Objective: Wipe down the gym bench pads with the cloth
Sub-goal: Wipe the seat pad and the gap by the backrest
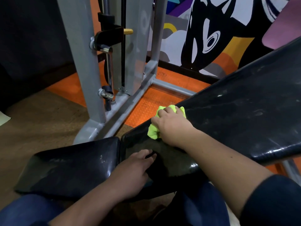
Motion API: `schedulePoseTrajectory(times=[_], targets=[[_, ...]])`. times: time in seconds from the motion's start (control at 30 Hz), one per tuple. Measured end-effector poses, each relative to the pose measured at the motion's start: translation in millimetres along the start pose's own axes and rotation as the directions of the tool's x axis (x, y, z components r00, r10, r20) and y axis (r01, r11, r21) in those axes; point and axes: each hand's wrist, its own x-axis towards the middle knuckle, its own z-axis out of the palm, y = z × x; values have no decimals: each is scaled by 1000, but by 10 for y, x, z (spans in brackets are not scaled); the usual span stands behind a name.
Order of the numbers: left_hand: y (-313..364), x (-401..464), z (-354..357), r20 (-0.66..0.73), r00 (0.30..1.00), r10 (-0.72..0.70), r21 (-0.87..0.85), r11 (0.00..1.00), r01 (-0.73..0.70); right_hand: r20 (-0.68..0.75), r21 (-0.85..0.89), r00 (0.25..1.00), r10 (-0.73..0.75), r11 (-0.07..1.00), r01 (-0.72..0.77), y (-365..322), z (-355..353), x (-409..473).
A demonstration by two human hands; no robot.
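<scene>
Bunched under curled fingers, the yellow-green cloth (154, 131) is held by the right hand (172, 126) against the far edge of the inclined back pad (244, 108), near its lower end. The left hand (135, 167) is laid flat, fingers relaxed, at the gap beside the seat pad (70, 167).

The bench has two black pads. The seat pad (70, 167) lies near and left, roughly level. The back pad (244, 111) slopes upward to the far right, its near end just beside the seat pad. A lime-green cloth (154, 132) lies bunched on the back pad's left edge. The bench stands on an orange studded floor mat (156, 101) and brown flooring (40, 124).
</scene>
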Motion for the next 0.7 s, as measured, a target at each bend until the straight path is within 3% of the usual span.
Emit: schedulePoseTrajectory(times=[0.1, 0.23, 0.4, 0.53, 0.7], targets=[[8, -3, -12, 4, 1000, 5, -9, 1000, -5, 22, 56, 999, -43, 998, 42, 134, 5, -22], [26, -11, -37, -1, 1000, 5, -8, 1000, -5, 15, 34, 998, 53, 998, -53, 91, -56, 116], [31, -34, -54, 1, 1000, 7, -30, 1000, -7, 51, 49, 999, -8, 999, 6, 145, -35, 108], [31, -36, -59, -1, 1000, 2, -41, 999, -2, 40, 14, 996, 77, 997, -78, 75, -77, 239], [22, -38, -60, 17, 1000, -1, -41, 999, 2, 69, 59, 998, 4, 998, -8, 165, -63, 222]])
